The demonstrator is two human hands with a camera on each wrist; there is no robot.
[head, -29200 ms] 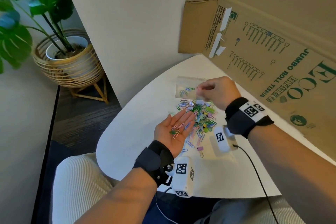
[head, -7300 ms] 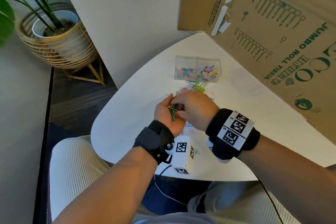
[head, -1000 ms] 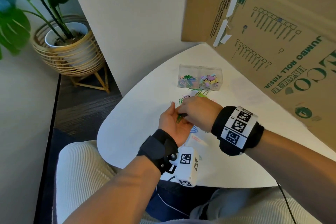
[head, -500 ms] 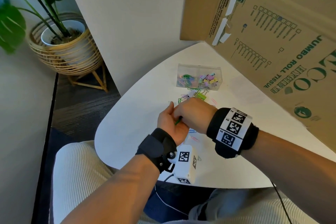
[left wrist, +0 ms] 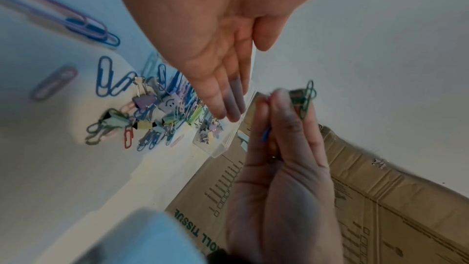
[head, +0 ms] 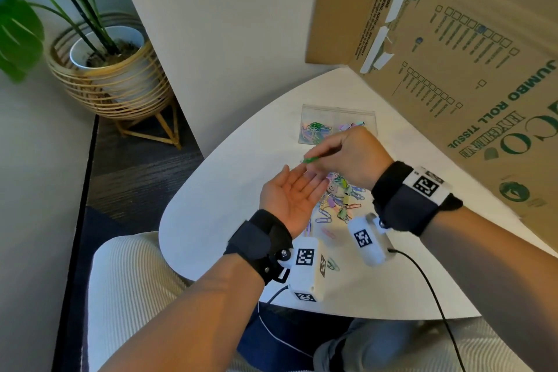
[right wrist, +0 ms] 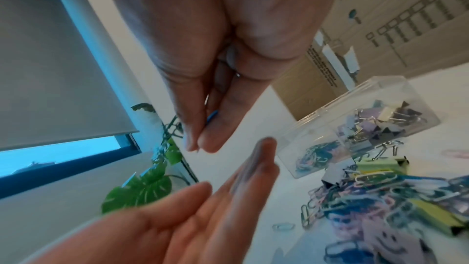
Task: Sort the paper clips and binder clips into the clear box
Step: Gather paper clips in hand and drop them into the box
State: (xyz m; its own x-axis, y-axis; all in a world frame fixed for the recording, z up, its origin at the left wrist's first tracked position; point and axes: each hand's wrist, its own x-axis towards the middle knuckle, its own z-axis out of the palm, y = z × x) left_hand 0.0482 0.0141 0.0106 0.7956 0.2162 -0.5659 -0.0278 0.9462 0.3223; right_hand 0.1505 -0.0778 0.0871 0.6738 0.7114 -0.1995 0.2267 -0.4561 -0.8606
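My right hand (head: 347, 157) pinches a bunch of green paper clips (head: 311, 159) (left wrist: 306, 99) between thumb and fingers, raised between the pile and the clear box (head: 338, 113). The left hand (head: 294, 193) lies palm up and empty just below it, fingers straight. The box (right wrist: 355, 127) holds paper clips in its left compartment and binder clips in its right. A loose pile of coloured paper clips and binder clips (head: 339, 199) (left wrist: 152, 111) (right wrist: 380, 198) lies on the white table (head: 211, 205), partly hidden under my right wrist.
A big cardboard carton (head: 453, 54) stands along the table's right and far side. A potted plant in a wicker stand (head: 111, 75) sits on the floor to the left. A single green clip (head: 332, 264) lies near the table's front edge.
The right hand has lifted out of the left palm toward the box with green clips pinched in it. The left hand has opened flat and is now empty.
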